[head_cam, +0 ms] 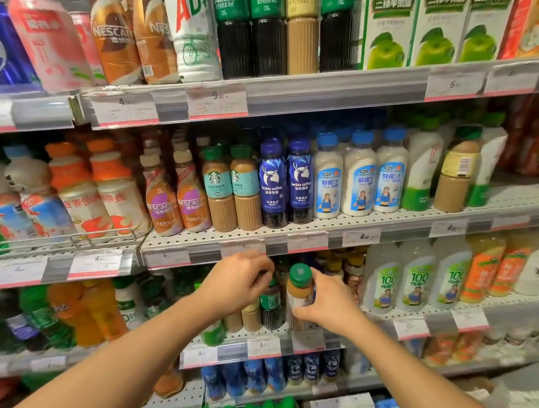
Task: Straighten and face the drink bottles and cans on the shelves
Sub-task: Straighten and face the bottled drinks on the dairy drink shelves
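The right hand [326, 298] wraps a green-capped coffee bottle [300, 291] at the third shelf's [269, 333] front edge; the left hand [238, 281] pinches the neck of a dark green-labelled bottle [271, 301] just beside it. Facing is under way; next, probably, twist both labels forward. Two bottles held, two tan ones left of them.

Glossy plastic bottles [300, 291], perforated metal shelf [326, 224]

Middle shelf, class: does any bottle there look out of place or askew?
Yes. A tan coffee bottle stands among the white, green-based bottles at the right, leaning left, with its barcode facing out instead of its front label.
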A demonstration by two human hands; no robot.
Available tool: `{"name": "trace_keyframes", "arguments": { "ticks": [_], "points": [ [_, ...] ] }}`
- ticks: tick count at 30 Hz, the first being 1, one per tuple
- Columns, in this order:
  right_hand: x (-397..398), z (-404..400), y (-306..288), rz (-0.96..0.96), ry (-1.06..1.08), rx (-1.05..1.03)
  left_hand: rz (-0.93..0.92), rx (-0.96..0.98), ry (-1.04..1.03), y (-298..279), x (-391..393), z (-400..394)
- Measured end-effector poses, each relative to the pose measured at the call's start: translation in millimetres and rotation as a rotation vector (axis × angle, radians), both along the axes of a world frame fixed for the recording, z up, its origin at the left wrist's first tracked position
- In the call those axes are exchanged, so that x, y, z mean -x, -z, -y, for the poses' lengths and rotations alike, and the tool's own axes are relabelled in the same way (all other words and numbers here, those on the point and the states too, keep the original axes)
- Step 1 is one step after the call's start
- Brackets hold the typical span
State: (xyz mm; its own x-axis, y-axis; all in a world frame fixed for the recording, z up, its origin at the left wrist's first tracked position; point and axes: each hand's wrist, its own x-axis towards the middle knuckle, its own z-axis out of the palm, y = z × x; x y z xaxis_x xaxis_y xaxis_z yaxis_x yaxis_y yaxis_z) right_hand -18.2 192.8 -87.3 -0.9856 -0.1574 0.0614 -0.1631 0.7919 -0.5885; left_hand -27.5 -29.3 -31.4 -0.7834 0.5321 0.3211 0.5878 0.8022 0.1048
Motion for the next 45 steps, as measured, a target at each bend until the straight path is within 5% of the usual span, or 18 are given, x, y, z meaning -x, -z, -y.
{"name": "trace_keyframes", "arguments": {
  "ticks": [9, 23, 35, 45],
  "points": [
    [50, 17, 76, 0.077, 0.211, -0.069, 0.153, 0.333, -0.191, 71, 68, -11],
    [66, 37, 102, 0.034, 0.311, -0.171, 0.349, 0.293, -0.347, 93, 90, -25],
    [68, 50, 95, 0.095, 0.308, -0.213, 0.13, 0.344, -0.254, 74, 54, -13],
    [35, 16, 38, 0.036, 0.055, -0.233, 0.083, 0.278, -0.135, 3, 8, -13]
  ]
}}
